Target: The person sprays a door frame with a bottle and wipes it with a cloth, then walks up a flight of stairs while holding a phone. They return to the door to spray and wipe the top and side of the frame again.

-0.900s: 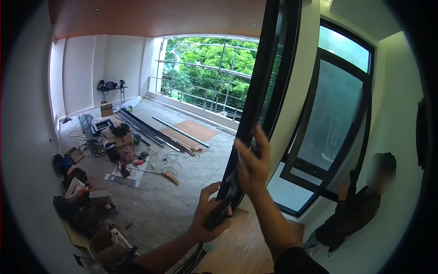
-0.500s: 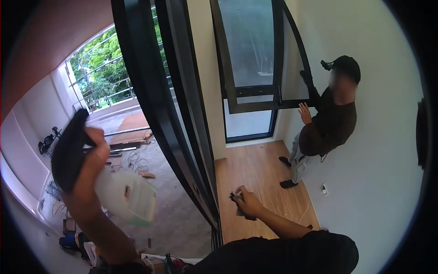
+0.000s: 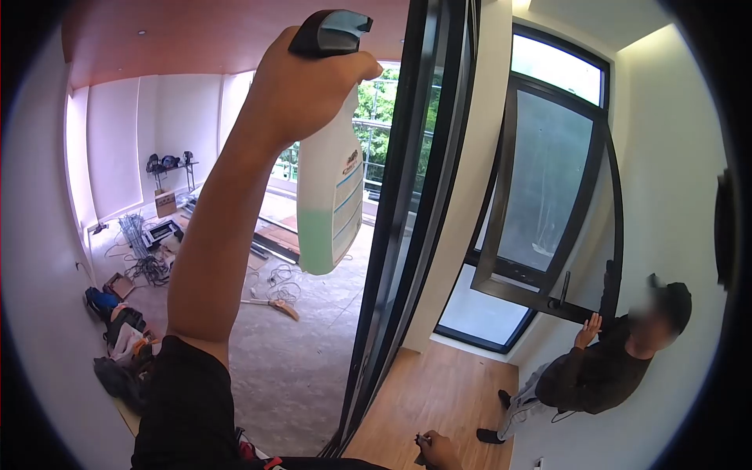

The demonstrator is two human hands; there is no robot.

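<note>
My left hand [image 3: 309,94] is raised, its fingers wrapped round the neck of a spray bottle [image 3: 329,204] with a black trigger head. Pale green liquid fills the lower part of the translucent bottle. The nozzle points right, towards the upper part of a black-framed glass door [image 3: 392,227]. At the bottom of the view, my right hand [image 3: 442,452] is closed round a small dark object [image 3: 421,445], mostly hidden by the fingers and too small to name.
At right, a person [image 3: 603,360] in dark clothes has a hand at the tilted-open window's frame [image 3: 540,301]. Left of the door, cables [image 3: 145,243], a brush [image 3: 283,308] and bags [image 3: 125,337] lie on the concrete floor. Wooden flooring [image 3: 415,392] runs on the right side.
My left hand has lifted the spray bottle upright, further right and nearer the door frame. The camera view has shifted, so the person and my right hand sit lower in it.
</note>
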